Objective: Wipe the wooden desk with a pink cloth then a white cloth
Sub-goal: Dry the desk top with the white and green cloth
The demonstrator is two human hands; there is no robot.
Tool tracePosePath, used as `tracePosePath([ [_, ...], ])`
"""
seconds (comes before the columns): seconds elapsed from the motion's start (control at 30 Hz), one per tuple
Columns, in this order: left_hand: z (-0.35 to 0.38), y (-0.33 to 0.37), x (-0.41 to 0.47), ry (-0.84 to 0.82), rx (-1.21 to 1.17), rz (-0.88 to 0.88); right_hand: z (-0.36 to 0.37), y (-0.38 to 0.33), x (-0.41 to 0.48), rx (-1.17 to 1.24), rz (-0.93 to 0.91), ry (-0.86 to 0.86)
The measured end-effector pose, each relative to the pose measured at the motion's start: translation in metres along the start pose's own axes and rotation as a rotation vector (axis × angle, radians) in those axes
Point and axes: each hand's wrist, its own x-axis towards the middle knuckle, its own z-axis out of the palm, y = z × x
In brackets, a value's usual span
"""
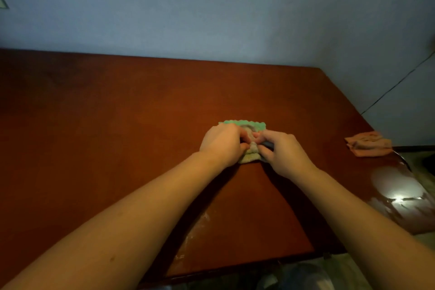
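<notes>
The white cloth (pixel 252 154) lies a little right of the middle of the frame, on the reddish-brown wooden surface (pixel 117 113), bunched up between the two hands. Its far edge carries a green scalloped border (pixel 242 123) that runs left to right across the frame. The part of the cloth that shows between the hands is a rumpled strip running up and down the frame, from the border toward the lower edge. How far the cloth spreads under the palms is hidden, so its true long axis cannot be told.

The left hand (pixel 223 143) sits on the cloth's left side, fingers curled inward and gripping a fold. The right hand (pixel 282 150) sits on the right side, its fingers and thumb likewise curled and pinching the fabric. The fingertips of both hands nearly meet over the middle of the cloth. Both forearms reach in from the lower corners of the frame.

The pink cloth (pixel 368 143) lies crumpled at the surface's right edge, in the right of the frame, well apart from the hands, its longer side running left to right.

A bright glare patch (pixel 397 190) shines on the surface at lower right, and pale smears (pixel 197 226) show at lower centre. A blue-grey wall (pixel 211 7) fills the top.
</notes>
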Motion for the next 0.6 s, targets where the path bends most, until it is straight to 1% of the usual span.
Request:
tracePosePath([
  [0.1,0.005,-0.005,-0.02,-0.01,0.031,0.069,0.004,0.002,-0.024,0.033,-0.03,-0.033],
  [0.2,0.011,-0.014,-0.035,-0.013,0.0,0.126,0.007,0.006,-0.042,0.053,-0.077,-0.061],
  [0.27,0.008,-0.017,-0.024,-0.003,-0.006,0.12,0.006,0.009,-0.029,0.057,-0.085,-0.039],
  [0.43,-0.001,-0.01,0.009,0.003,0.018,0.068,0.007,0.003,0.008,0.06,0.002,0.032],
  [0.5,-0.001,-0.012,0.003,-0.015,0.032,0.084,0.009,0.003,-0.001,0.086,0.003,0.043],
  [0.6,0.005,-0.021,-0.02,-0.034,0.029,0.147,0.015,0.009,-0.029,0.139,-0.036,0.0],
])
